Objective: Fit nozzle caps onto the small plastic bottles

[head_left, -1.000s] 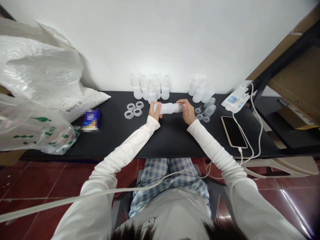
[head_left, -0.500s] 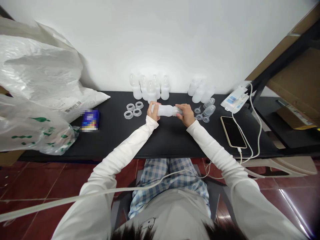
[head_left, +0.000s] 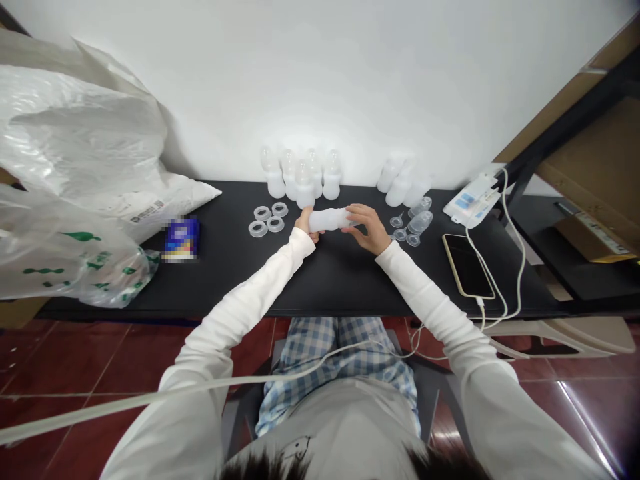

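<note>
Bottle [head_left: 326,219] is still held by L hand [head_left: 305,225], top end just regripped by R hand [head_left: 369,228], so work's prob. WIP.

Long white sleeves [head_left: 270,283] — super bunched and wrinkly — on a pale top [head_left: 355,427] with a little dark doodle [head_left: 301,445], plus loose-ish blue-and-white checked pants [head_left: 310,343].
</note>
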`<state>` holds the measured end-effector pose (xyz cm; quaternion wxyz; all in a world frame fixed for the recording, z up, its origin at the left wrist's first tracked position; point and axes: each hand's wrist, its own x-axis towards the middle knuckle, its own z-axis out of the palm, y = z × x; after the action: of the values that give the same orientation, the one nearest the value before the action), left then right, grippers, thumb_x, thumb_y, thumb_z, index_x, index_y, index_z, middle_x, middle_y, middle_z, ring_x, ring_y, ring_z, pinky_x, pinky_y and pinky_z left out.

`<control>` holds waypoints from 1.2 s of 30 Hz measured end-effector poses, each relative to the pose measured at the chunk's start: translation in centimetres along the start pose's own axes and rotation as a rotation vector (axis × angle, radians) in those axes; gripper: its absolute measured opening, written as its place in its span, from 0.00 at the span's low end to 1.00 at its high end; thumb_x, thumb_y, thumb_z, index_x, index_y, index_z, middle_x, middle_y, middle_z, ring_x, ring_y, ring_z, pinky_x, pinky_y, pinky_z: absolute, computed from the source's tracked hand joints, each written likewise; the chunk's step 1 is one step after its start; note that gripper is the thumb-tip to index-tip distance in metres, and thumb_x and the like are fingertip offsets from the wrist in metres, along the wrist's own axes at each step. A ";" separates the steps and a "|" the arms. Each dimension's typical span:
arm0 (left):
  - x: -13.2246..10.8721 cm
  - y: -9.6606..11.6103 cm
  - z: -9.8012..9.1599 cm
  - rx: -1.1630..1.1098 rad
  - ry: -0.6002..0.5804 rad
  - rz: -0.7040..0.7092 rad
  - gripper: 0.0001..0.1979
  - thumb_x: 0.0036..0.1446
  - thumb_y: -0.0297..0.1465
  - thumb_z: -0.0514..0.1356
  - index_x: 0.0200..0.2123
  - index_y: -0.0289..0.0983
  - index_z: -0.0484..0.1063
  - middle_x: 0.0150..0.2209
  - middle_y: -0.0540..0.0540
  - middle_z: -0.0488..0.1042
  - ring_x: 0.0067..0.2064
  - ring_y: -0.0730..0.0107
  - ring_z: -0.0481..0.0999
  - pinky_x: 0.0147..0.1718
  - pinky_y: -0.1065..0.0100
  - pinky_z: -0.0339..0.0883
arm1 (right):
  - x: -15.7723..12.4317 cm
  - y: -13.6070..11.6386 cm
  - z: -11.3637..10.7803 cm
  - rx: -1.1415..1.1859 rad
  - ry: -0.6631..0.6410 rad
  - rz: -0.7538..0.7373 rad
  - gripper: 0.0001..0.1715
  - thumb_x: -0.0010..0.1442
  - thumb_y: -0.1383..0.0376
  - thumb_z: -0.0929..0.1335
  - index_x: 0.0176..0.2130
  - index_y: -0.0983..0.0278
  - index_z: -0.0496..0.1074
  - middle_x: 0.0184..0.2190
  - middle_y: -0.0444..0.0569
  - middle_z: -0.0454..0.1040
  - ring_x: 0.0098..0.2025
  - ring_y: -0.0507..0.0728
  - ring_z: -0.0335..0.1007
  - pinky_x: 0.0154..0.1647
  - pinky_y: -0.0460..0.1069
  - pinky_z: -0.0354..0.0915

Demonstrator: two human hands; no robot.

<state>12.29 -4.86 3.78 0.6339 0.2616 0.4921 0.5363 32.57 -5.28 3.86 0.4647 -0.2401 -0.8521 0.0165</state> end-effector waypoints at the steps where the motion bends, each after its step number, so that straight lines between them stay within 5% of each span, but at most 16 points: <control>1: 0.1 -0.1 -0.1 0.015 0.011 0.034 0.24 0.56 0.52 0.58 0.37 0.34 0.70 0.15 0.53 0.64 0.10 0.82 0.49 0.10 0.74 0.39 | 0.1 -0.2 -0.2 0.016 0.023 0.033 0.20 0.64 0.53 0.67 0.53 0.57 0.67 0.52 0.55 0.74 0.57 0.63 0.70 0.57 0.62 0.68; 4: 0.2 -0.6 -0.1 0.096 0.079 0.254 0.24 0.55 0.52 0.60 0.39 0.36 0.71 0.21 0.52 0.68 0.14 0.80 0.58 0.12 0.75 0.47 | 0.2 -0.5 -0.6 0.037 0.051 0.233 0.23 0.66 0.50 0.64 0.54 0.61 0.67 0.50 0.57 0.74 0.52 0.62 0.72 0.53 0.60 0.70; 7: -0.1 -1.0 -0.4 0.199 0.111 0.548 0.24 0.53 0.53 0.62 0.42 0.38 0.71 0.29 0.49 0.72 0.23 0.76 0.70 0.16 0.75 0.57 | 0.0 -0.1 -0.5 0.107 -0.058 0.476 0.24 0.67 0.47 0.61 0.47 0.63 0.70 0.37 0.51 0.76 0.37 0.58 0.74 0.42 0.55 0.72; 9: -0.3 -1.2 -0.8 0.265 0.127 0.664 0.26 0.53 0.54 0.62 0.43 0.38 0.72 0.33 0.47 0.73 0.29 0.73 0.73 0.19 0.74 0.61 | -0.2 0.3 -0.2 0.225 -0.143 0.583 0.26 0.65 0.45 0.62 0.47 0.62 0.71 0.30 0.46 0.74 0.29 0.54 0.71 0.36 0.52 0.71; 11: -0.3 -1.2 -1.1 0.298 0.138 0.713 0.28 0.53 0.56 0.60 0.43 0.38 0.73 0.33 0.47 0.72 0.31 0.71 0.74 0.19 0.74 0.61 | -0.4 0.6 0.3 0.329 -0.136 0.597 0.28 0.62 0.43 0.65 0.50 0.61 0.70 0.34 0.46 0.75 0.30 0.54 0.72 0.37 0.51 0.72; 15: 0.0 -0.8 -1.3 0.266 0.129 0.679 0.28 0.53 0.57 0.59 0.40 0.38 0.73 0.29 0.48 0.69 0.26 0.75 0.70 0.16 0.75 0.55 | -0.6 0.6 0.9 0.334 0.006 0.441 0.33 0.55 0.43 0.71 0.51 0.60 0.70 0.47 0.53 0.73 0.49 0.60 0.73 0.50 0.55 0.71; 22: 0.1 0.1 -0.1 0.118 0.138 0.243 0.24 0.52 0.54 0.62 0.34 0.37 0.68 0.17 0.57 0.57 0.13 0.83 0.51 0.11 0.74 0.39 | -0.8 0.5 0.5 0.116 -0.008 0.208 0.10 0.64 0.56 0.68 0.43 0.56 0.75 0.48 0.52 0.74 0.51 0.59 0.72 0.53 0.58 0.72; 26: -0.7 0.7 0.4 0.105 0.125 0.057 0.23 0.55 0.52 0.61 0.33 0.36 0.67 0.13 0.56 0.59 0.10 0.81 0.51 0.10 0.73 0.37 | -1.1 0.9 0.6 0.064 -0.034 0.121 0.11 0.68 0.59 0.64 0.43 0.54 0.77 0.50 0.52 0.74 0.51 0.58 0.72 0.52 0.57 0.73; 36: -1.7 0.6 0.3 0.070 0.100 0.250 0.19 0.55 0.49 0.61 0.32 0.40 0.64 0.17 0.58 0.54 0.14 0.82 0.51 0.13 0.74 0.38 | -0.3 -0.4 -1.0 0.100 -0.055 0.225 0.23 0.58 0.46 0.70 0.47 0.56 0.75 0.48 0.52 0.76 0.50 0.61 0.74 0.54 0.59 0.72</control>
<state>12.42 -6.26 4.97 0.5272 0.3158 0.5053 0.6059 33.37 -6.00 4.30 0.4479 -0.3102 -0.8303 0.1176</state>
